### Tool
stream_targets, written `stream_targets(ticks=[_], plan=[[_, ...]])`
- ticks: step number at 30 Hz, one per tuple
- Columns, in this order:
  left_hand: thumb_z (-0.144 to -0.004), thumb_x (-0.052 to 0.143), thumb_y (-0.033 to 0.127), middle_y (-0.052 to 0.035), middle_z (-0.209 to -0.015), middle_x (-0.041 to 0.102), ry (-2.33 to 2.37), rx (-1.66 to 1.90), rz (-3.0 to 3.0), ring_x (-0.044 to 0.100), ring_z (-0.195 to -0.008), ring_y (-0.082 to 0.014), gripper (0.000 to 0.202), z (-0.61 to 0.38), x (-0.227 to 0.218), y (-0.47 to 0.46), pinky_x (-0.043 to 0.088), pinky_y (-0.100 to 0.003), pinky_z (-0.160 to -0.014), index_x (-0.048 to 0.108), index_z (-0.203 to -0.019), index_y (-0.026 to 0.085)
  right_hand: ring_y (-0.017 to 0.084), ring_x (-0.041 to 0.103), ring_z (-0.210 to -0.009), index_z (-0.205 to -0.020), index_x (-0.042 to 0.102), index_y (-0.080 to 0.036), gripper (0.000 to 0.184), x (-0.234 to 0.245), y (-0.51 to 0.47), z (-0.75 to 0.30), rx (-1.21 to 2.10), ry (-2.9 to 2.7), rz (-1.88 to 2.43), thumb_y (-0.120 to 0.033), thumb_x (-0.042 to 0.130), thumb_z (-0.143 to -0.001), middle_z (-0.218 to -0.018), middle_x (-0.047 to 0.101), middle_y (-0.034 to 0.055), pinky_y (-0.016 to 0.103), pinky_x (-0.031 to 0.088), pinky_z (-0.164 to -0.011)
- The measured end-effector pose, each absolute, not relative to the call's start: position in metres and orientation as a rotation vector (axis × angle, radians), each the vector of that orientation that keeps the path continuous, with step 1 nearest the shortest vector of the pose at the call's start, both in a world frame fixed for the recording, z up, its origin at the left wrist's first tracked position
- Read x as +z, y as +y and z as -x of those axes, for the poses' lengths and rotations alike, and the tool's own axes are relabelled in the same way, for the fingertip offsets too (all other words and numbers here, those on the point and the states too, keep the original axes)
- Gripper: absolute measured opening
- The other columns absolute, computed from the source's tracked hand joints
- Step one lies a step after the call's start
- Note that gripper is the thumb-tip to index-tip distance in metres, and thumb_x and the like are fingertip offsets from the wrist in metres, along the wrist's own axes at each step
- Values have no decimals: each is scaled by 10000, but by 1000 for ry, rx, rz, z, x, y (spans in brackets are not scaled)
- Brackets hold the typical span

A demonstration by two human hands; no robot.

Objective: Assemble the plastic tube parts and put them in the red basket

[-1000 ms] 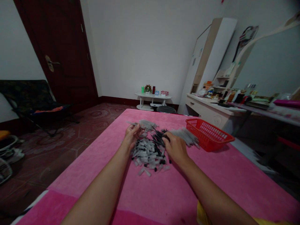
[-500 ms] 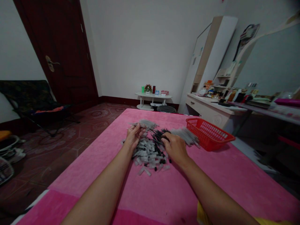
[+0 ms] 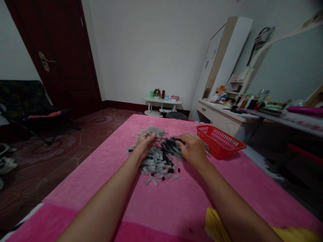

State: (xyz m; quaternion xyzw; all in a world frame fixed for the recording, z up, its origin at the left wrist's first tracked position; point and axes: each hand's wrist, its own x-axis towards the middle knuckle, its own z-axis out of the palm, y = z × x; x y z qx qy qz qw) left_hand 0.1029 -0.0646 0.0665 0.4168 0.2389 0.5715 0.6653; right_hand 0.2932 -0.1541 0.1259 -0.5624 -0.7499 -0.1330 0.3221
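Observation:
A heap of small clear tubes [image 3: 157,166] and thin black sticks [image 3: 168,147] lies on the pink cloth [image 3: 161,201]. My left hand [image 3: 144,144] rests on the heap's left side with its fingers curled around a bundle of clear pieces. On the right side of the heap, my right hand [image 3: 193,149] is seen from the back, its fingers bent down over the black sticks and hidden. A second bunch of clear tubes [image 3: 155,130] lies just beyond the left hand.
A red plastic basket [image 3: 219,141] stands on the cloth right of my right hand. A cluttered dresser [image 3: 222,116] is at the right, a small white table [image 3: 161,104] by the far wall, a dark door [image 3: 58,57] and chair [image 3: 30,107] at the left.
The view shifted slightly left. My right hand moved a little up and right over the black sticks. My left hand stayed on the heap with its fingers curling more.

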Motion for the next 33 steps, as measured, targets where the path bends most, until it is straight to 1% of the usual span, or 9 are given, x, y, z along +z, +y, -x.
stream_targets(ticks=[5, 8, 10, 14, 18, 22, 28, 30, 33], plan=[[-625, 810, 216, -41, -692, 692, 479, 1178, -879, 696, -649, -174, 278, -127, 76, -79, 560, -219, -569, 597, -775, 120, 200, 610, -854, -875, 695, -198, 126, 124, -155, -286, -325, -1912, 1387, -260, 590, -846, -873, 708, 55, 297, 389, -795], [-708, 747, 181, -44, -715, 697, 512, 1267, -720, 698, -709, -161, 154, -128, 81, -77, 569, -215, -638, 610, -743, 119, 219, 607, -900, -1032, 646, -168, 274, 125, -156, -283, -310, -1703, 1345, -357, 592, -842, -984, 688, 98, 317, 405, -822], [-761, 694, 155, -37, -706, 691, 540, 1376, -581, 694, -720, -138, 101, -120, 85, -71, 569, -198, -678, 606, -722, 124, 209, 607, -870, -1063, 623, -154, 330, 129, -156, -286, -263, -1582, 1381, -399, 558, -852, -983, 680, 104, 305, 420, -788], [-842, 596, 139, -21, -697, 684, 493, 1504, -368, 670, -653, -86, 45, -102, 87, -60, 561, -146, -645, 624, -808, 131, 163, 609, -703, -831, 686, -195, 155, 132, -156, -296, 1, -1793, 1765, -323, 609, -788, -776, 696, 35, 237, 390, -621], [-868, 552, 111, -19, -674, 681, 456, 1519, -248, 658, -606, -76, 89, -99, 85, -60, 555, -124, -610, 628, -826, 125, 170, 611, -652, -658, 694, -196, 58, 122, -159, -296, 179, -2174, 2115, -253, 705, -650, -673, 682, 39, 234, 338, -539], [-835, 605, 108, -28, -686, 685, 489, 1450, -263, 673, -625, -85, 57, -108, 85, -65, 563, -133, -625, 616, -780, 115, 187, 630, -687, -704, 717, -184, 136, 112, -162, -288, 269, -2318, 2192, -297, 721, -627, -715, 699, 64, 232, 359, -535], [-824, 603, 84, -48, -672, 690, 506, 1379, -402, 685, -633, -115, 100, -118, 87, -76, 571, -168, -613, 609, -725, 99, 197, 630, -642, -695, 723, -156, 143, 108, -162, -288, 287, -2383, 2205, -159, 701, -554, -714, 706, 85, 232, 344, -484], [-810, 628, 99, -49, -673, 693, 516, 1355, -453, 688, -642, -121, 93, -120, 87, -78, 571, -174, -616, 614, -719, 102, 205, 628, -635, -668, 721, -149, 137, 106, -158, -293, 291, -2344, 2130, -135, 679, -538, -701, 704, 87, 239, 351, -486], [-776, 674, 126, -46, -681, 700, 516, 1333, -533, 694, -663, -134, 91, -124, 85, -79, 569, -180, -610, 617, -706, 108, 188, 627, -649, -676, 728, -152, 169, 105, -149, -301, 380, -2099, 1864, -115, 584, -596, -686, 703, 66, 232, 390, -523]])
